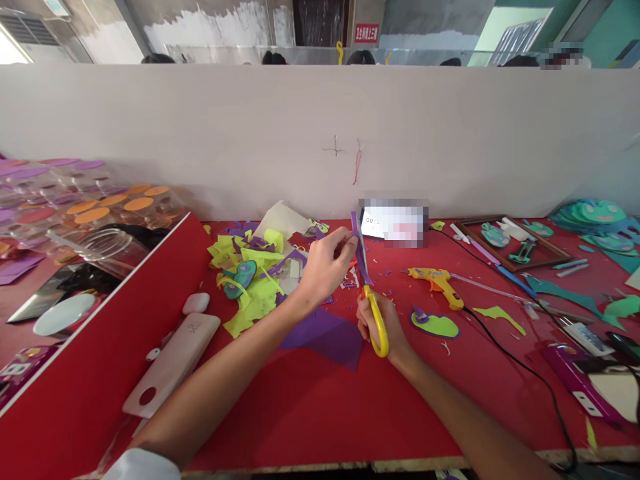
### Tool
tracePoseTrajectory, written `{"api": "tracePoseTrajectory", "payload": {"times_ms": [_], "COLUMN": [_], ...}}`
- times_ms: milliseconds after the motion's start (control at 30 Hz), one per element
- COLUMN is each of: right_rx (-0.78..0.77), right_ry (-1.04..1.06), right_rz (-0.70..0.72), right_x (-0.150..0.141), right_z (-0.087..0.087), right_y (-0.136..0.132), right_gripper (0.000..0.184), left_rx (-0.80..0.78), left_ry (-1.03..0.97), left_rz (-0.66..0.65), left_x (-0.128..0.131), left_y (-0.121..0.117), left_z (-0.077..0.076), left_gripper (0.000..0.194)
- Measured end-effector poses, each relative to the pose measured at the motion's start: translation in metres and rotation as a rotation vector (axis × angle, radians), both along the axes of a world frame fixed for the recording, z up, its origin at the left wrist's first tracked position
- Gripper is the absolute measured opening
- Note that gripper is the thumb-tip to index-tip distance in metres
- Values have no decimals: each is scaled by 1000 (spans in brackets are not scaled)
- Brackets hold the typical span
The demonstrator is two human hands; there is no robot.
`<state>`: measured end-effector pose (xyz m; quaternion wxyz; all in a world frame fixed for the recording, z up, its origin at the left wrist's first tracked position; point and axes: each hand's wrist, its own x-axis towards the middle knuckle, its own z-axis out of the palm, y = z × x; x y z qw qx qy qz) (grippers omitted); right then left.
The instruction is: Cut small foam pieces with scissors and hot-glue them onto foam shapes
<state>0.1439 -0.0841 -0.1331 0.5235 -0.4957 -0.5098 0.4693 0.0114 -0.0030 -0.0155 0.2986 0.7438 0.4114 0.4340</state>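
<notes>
My left hand (331,260) pinches a narrow strip of purple paper (356,230) near the middle of the view. In my right hand (383,323) is a pair of scissors (379,327) with yellow handles, its blades pointing up and away along the strip. The fingers are wrapped round the handles. Below both hands a larger purple sheet (325,337) lies on the red table. To the right of the scissors rests a lime-green cut-out (436,325) with a dark edge and a small purple scrap on it.
Yellow-green scraps (255,293) are heaped on the left. A yellow glue gun (440,283) with a black cord lies right of centre. A lit phone (395,223) leans at the white partition (250,133). A white power bank (173,367) sits beside the red divider (100,353).
</notes>
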Motion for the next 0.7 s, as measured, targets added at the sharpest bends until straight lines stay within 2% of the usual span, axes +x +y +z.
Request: {"api": "tracePoseTrajectory", "payload": {"times_ms": [133,300,700], "right_rx": [-6,-21,-51], "right_ry": [29,29,20], "right_rz": [19,44,56], "right_x": [1,-1,-2], "right_z": [-5,-4,-4], "right_y": [1,-2,-2], "right_gripper": [53,52,53], "left_rx": [-5,12,55], "left_ry": [-48,-99,-83], "left_rz": [24,52,81], "left_x": [-1,-4,-3], "left_y": [1,2,5], "left_z": [0,1,-5], "left_gripper": [31,24,22]}}
